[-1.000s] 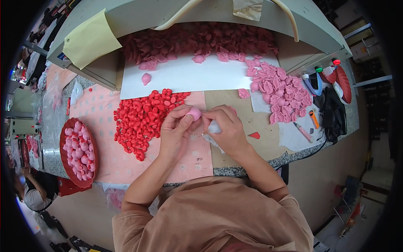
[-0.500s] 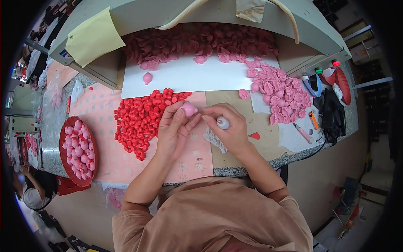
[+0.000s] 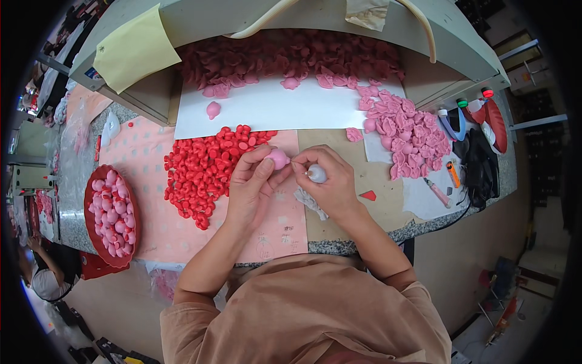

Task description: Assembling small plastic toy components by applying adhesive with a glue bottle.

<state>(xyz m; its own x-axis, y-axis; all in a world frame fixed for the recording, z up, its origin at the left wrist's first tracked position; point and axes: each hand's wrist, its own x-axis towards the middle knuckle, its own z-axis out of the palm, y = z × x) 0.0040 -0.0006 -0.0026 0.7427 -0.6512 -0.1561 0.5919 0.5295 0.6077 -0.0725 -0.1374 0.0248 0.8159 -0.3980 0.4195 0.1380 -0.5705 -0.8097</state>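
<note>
Between the thumb and fingers of my left hand is a small round pink piece with a knob on its right side. My right hand is closed around a small white squeeze bottle, and its thumb and fingertip pinch close by the knob. Whether those fingertips touch the knob or hold something tiny is too small to tell. Just left of my hands, a heap of glossy red pieces lies on a pink patterned sheet.
At left stands a red scalloped basket of pink pieces with red parts. Pink petal-like pieces are piled at right, more lying under the grey cabinet. A crumpled cloth, orange cutter and pink tube lie at right.
The pink piece has moved slightly right, toward the fingertips of my right hand. The white bottle has shifted a little left and up with my right hand.
</note>
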